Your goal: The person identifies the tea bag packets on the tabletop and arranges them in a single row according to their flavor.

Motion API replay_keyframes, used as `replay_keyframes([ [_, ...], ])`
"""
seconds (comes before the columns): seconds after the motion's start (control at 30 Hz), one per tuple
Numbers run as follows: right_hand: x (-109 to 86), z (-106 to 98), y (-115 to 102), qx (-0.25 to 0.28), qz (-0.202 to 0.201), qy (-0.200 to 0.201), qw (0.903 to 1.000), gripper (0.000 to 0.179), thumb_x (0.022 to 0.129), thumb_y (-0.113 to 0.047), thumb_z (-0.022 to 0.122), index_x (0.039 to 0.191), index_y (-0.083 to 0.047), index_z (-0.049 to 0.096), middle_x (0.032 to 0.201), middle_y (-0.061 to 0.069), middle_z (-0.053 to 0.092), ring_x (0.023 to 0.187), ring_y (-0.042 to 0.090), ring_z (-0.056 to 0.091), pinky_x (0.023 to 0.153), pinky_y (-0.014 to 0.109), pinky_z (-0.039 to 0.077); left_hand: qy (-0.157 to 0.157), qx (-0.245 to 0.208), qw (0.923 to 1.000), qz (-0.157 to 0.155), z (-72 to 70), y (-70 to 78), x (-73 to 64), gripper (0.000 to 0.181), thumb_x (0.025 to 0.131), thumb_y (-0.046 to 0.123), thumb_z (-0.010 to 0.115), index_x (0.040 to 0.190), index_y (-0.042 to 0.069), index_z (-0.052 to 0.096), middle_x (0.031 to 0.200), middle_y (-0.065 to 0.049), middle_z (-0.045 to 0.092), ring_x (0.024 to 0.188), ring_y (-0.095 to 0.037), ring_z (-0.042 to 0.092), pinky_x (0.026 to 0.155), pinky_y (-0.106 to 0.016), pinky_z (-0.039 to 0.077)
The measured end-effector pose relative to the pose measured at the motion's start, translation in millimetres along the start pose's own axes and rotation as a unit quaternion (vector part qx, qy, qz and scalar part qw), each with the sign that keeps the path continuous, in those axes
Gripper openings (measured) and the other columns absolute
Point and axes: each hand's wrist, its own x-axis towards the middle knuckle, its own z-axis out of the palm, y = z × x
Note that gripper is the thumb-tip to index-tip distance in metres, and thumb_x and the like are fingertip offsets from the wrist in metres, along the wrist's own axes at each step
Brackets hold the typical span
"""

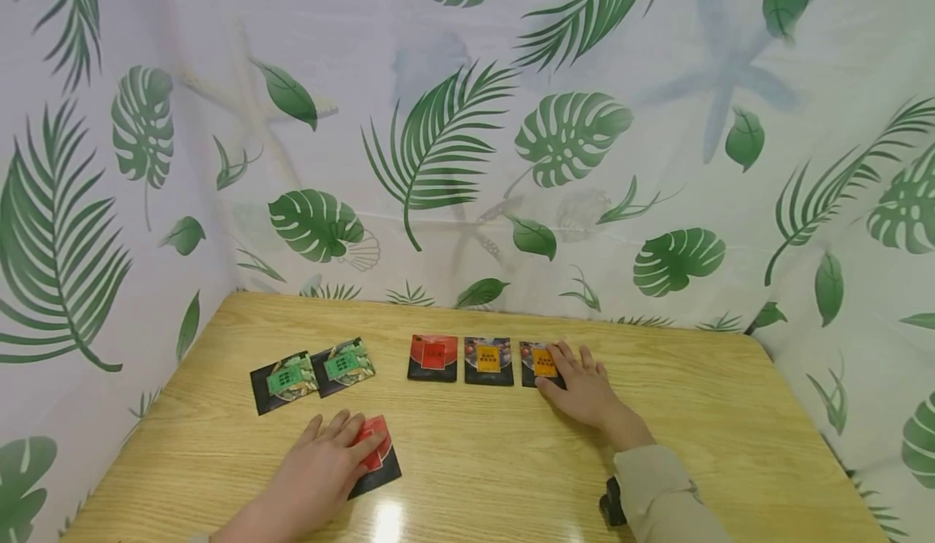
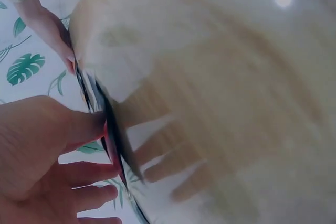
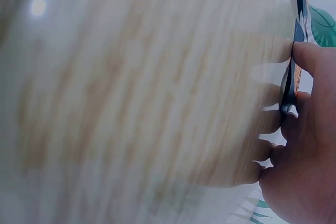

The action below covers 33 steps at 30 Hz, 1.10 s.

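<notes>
My left hand rests on a red and black square packet at the front left, its fingers extended across the top and hiding part of it. In the left wrist view, the thumb touches the packet's edge. Farther right, my right hand lies on a dark packet with an orange label, covering its right side. The fingers reach down around that packet's edge in the right wrist view. To its left, in a row, are a similar orange-labelled packet and a red and black packet.
Two packets with green labels, one slightly overlapping the other, lie tilted at the back left. A leaf-patterned curtain surrounds the wooden table at the back and sides. A small black object is by my right sleeve.
</notes>
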Motion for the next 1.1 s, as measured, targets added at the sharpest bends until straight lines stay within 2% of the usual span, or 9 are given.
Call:
replay_keyframes([
  [0.17,-4.3,-6,-9,-0.006,0.003,-0.005,1.0,0.081,0.11,-0.053,0.047,0.168,-0.003,0.021,0.174,0.027,0.013,0.158,0.059,-0.002,0.122,0.08,0.001,-0.015,-0.042,0.999,-0.006,0.3,-2.4,-0.4,0.052,0.104,0.039,0.065,0.15,0.013,0.061,0.151,-0.019,0.061,0.142,-0.045,0.055,0.115,-0.07,0.041],
  [0.27,-7.5,-12,-16,-0.005,0.005,-0.009,0.9999,0.08,0.109,-0.05,0.049,0.167,-0.001,0.022,0.174,0.029,0.014,0.158,0.061,-0.002,0.122,0.08,0.001,-0.03,-0.082,0.9962,-0.009,0.3,-3.9,-0.5,0.064,0.105,0.049,0.06,0.153,0.008,0.056,0.155,-0.019,0.057,0.147,-0.047,0.049,0.117,-0.073,0.036],
  [0.37,-8.4,-14,-19,-0.002,0.004,-0.011,0.9999,0.08,0.109,-0.049,0.05,0.167,0.0,0.024,0.173,0.03,0.015,0.157,0.062,-0.001,0.121,0.081,0.002,-0.042,-0.1,0.9941,0.005,0.6,-6.9,2.0,0.069,0.105,0.053,0.057,0.156,0.007,0.051,0.159,-0.017,0.053,0.151,-0.047,0.043,0.119,-0.076,0.029],
  [0.47,-6.9,-11,-15,-0.004,0.005,-0.01,0.9999,0.081,0.109,-0.053,0.048,0.168,-0.003,0.022,0.174,0.027,0.014,0.158,0.06,-0.002,0.123,0.08,0.001,-0.042,-0.084,0.995,0.033,0.7,-11.8,6.9,0.061,0.108,0.044,0.057,0.158,0.01,0.05,0.161,-0.016,0.051,0.152,-0.047,0.04,0.119,-0.078,0.026],
  [0.63,-2.9,-5,-7,-0.003,0.0,-0.001,1.0,0.08,0.109,-0.052,0.048,0.168,-0.004,0.022,0.174,0.026,0.014,0.159,0.059,-0.002,0.122,0.08,0.001,-0.027,-0.01,0.9966,0.077,0.3,-22.1,19.5,0.05,0.108,0.026,0.058,0.158,0.018,0.052,0.162,-0.012,0.051,0.153,-0.045,0.041,0.118,-0.079,0.028],
  [0.7,-2.6,-4,-5,-0.003,-0.001,-0.001,1.0,0.081,0.109,-0.052,0.048,0.168,-0.003,0.022,0.174,0.026,0.014,0.158,0.059,-0.002,0.121,0.081,0.001,-0.026,0.004,0.9958,0.087,-0.3,-25.4,25.2,0.05,0.108,0.023,0.058,0.158,0.021,0.052,0.163,-0.012,0.05,0.154,-0.044,0.04,0.117,-0.079,0.029],
  [0.9,-6.0,-7,-12,-0.005,0.004,-0.006,1.0,0.08,0.109,-0.051,0.048,0.168,-0.002,0.023,0.174,0.028,0.014,0.158,0.06,-0.002,0.122,0.08,0.001,-0.034,-0.002,0.9956,0.087,-0.8,-33.8,41.3,0.052,0.108,0.022,0.059,0.159,0.026,0.05,0.166,-0.017,0.044,0.154,-0.049,0.037,0.115,-0.08,0.031],
  [1.1,-8.6,-11,-19,-0.006,0.01,-0.007,0.9999,0.078,0.109,-0.048,0.049,0.167,-0.001,0.024,0.173,0.029,0.015,0.158,0.06,-0.001,0.122,0.08,0.002,-0.04,-0.013,0.9969,0.067,-3.3,-37.3,52.1,0.051,0.109,0.023,0.057,0.16,0.029,0.049,0.166,-0.023,0.041,0.151,-0.056,0.036,0.113,-0.077,0.037],
])
